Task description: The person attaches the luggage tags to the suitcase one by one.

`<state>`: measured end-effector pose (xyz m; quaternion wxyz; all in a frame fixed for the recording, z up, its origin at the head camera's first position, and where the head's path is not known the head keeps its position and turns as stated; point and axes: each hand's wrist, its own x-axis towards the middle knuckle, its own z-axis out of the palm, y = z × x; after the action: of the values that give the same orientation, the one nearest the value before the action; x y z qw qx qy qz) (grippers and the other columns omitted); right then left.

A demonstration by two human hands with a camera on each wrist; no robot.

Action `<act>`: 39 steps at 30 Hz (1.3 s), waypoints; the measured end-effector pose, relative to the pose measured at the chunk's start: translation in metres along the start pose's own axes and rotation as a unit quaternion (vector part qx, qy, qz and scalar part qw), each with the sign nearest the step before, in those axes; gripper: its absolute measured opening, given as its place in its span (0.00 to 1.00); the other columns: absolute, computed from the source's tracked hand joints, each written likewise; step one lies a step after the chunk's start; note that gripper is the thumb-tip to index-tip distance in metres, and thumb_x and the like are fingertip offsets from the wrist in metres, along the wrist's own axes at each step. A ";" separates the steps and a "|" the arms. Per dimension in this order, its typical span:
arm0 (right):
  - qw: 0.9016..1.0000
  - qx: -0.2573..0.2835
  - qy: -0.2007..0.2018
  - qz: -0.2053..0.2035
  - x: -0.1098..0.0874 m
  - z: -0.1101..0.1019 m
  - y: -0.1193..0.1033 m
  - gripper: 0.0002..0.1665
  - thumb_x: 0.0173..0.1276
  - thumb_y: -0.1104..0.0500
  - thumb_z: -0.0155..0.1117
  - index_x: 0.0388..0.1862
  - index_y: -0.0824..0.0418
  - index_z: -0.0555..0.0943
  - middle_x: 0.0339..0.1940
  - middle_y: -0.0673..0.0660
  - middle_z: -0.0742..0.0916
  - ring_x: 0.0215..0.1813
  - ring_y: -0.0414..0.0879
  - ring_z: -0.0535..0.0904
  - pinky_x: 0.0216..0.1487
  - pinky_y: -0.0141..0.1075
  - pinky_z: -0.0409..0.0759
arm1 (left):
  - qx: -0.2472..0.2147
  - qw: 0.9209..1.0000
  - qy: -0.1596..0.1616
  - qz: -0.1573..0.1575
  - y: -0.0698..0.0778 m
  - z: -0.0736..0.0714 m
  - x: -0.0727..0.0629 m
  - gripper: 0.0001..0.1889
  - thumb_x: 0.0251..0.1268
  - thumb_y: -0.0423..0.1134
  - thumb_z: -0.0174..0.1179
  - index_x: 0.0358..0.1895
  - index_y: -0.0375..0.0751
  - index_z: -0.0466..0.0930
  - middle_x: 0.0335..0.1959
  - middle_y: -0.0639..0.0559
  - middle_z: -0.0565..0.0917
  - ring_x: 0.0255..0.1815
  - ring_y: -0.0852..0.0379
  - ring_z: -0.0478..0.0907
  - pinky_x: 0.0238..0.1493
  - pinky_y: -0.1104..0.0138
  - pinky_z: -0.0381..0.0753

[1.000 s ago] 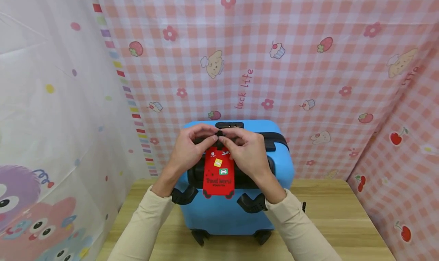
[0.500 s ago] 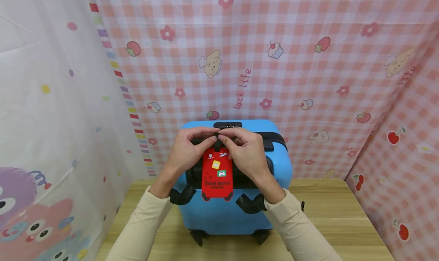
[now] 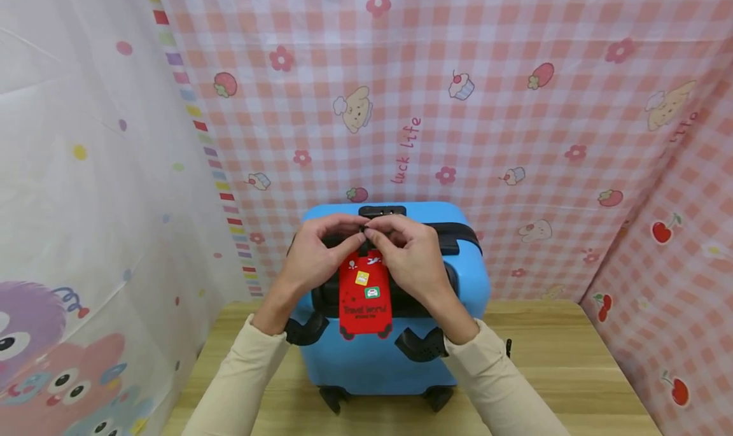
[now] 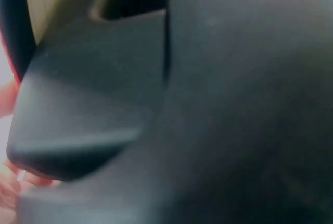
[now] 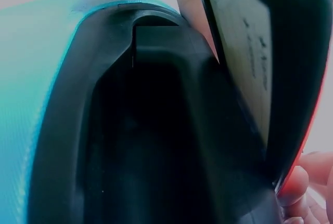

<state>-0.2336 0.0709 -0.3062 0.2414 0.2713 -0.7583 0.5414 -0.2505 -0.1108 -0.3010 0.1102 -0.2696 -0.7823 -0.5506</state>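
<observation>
A red luggage tag [image 3: 364, 309] with small stickers hangs from a black strap [image 3: 363, 248] in front of a blue suitcase [image 3: 378, 366]. From the left side, my left hand [image 3: 315, 254] pinches the strap between thumb and forefinger. My right hand [image 3: 417, 258] pinches it from the other side, and the fingertips of both hands meet over the suitcase's black handle. In the right wrist view, the tag's back shows a pale card [image 5: 247, 52] with writing. Black suitcase plastic [image 4: 93, 88] fills most of the left wrist view. The fingers hide the strap's upper part.
The suitcase stands on a wooden table [image 3: 550, 359], its black wheels [image 3: 439, 398] toward me. A combination lock [image 3: 382, 211] sits at its top behind the hands. Patterned curtains [image 3: 492, 130] close off the back and both sides.
The tag hangs slightly lower. The black strap piece that stuck up between the fingertips is now mostly hidden by them. Both hands keep nearly the same place and grip.
</observation>
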 end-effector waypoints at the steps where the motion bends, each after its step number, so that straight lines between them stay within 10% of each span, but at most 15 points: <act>1: 1.000 0.000 -0.002 0.001 0.000 0.000 0.000 0.09 0.69 0.62 0.66 0.45 0.63 0.85 0.25 0.55 0.84 0.22 0.44 0.73 0.24 0.34 0.73 | 0.000 1.000 0.000 0.000 0.000 0.000 0.000 0.13 0.66 0.37 0.65 0.53 0.44 0.85 0.46 0.50 0.88 0.45 0.57 0.85 0.50 0.62 0.84; 12: 1.000 -0.012 -0.015 -0.001 0.000 0.000 -0.003 0.06 0.69 0.62 0.66 0.43 0.62 0.85 0.41 0.55 0.83 0.26 0.44 0.74 0.30 0.35 0.75 | 0.011 1.000 -0.002 0.000 -0.005 0.001 0.000 0.11 0.64 0.38 0.67 0.48 0.44 0.86 0.43 0.51 0.88 0.42 0.58 0.85 0.46 0.62 0.85; 21: 0.999 -0.009 -0.027 -0.027 0.000 0.001 -0.005 0.07 0.72 0.63 0.62 0.46 0.63 0.83 0.25 0.55 0.83 0.23 0.41 0.74 0.27 0.35 0.76 | 0.023 0.999 -0.017 -0.013 -0.002 -0.002 0.001 0.08 0.65 0.35 0.66 0.45 0.42 0.86 0.42 0.51 0.88 0.42 0.57 0.85 0.48 0.62 0.84; 39: 0.993 -0.021 -0.002 -0.115 -0.001 0.002 -0.007 0.06 0.70 0.67 0.63 0.44 0.66 0.84 0.31 0.59 0.86 0.27 0.42 0.77 0.31 0.35 0.77 | 0.067 0.996 -0.029 -0.047 0.002 -0.005 0.003 0.05 0.66 0.36 0.64 0.40 0.44 0.88 0.36 0.53 0.88 0.37 0.56 0.83 0.44 0.60 0.83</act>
<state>-0.2281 0.0672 -0.3030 0.3061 0.3530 -0.7335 0.4937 -0.2524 -0.1139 -0.2963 0.0798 -0.2405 -0.8319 -0.4937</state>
